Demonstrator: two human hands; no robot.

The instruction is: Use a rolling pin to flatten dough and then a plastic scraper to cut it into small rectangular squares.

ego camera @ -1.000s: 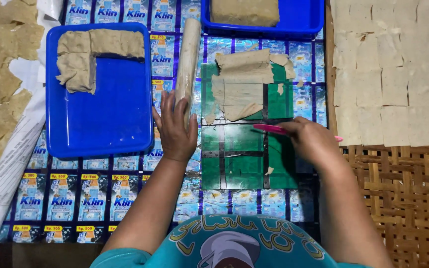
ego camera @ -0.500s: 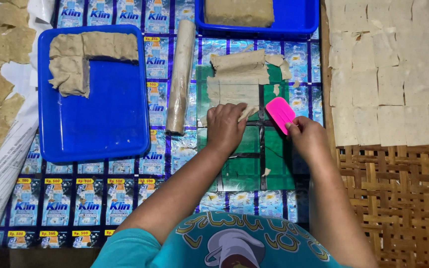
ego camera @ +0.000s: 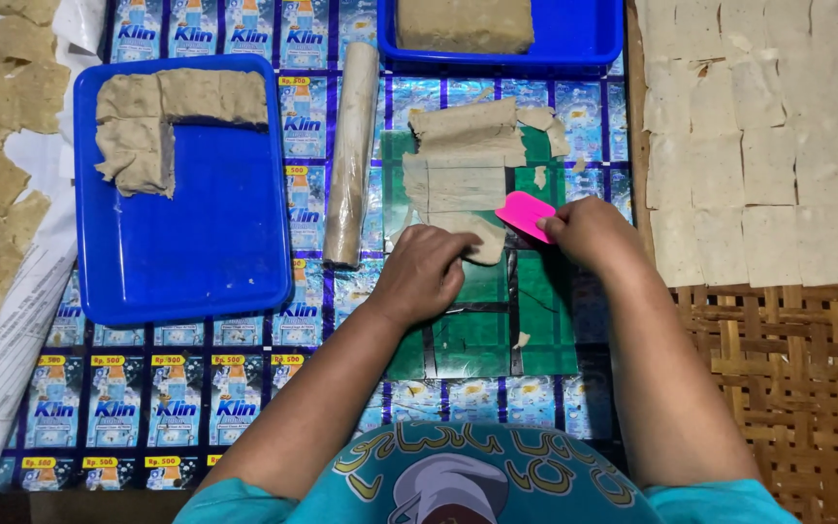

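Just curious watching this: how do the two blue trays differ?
The near tray shows whole, mostly bare, with an L-shaped strip of tan dough along its top and left edges. The far tray is cut off by the picture's top edge, and one thick dough block fills most of what shows. Both are blue with raised rims.

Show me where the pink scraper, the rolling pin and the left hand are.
pink scraper (ego camera: 524, 213), head view, middle of its flat blade.
rolling pin (ego camera: 351, 155), head view, middle of its length.
left hand (ego camera: 424, 277), head view, back of the hand.
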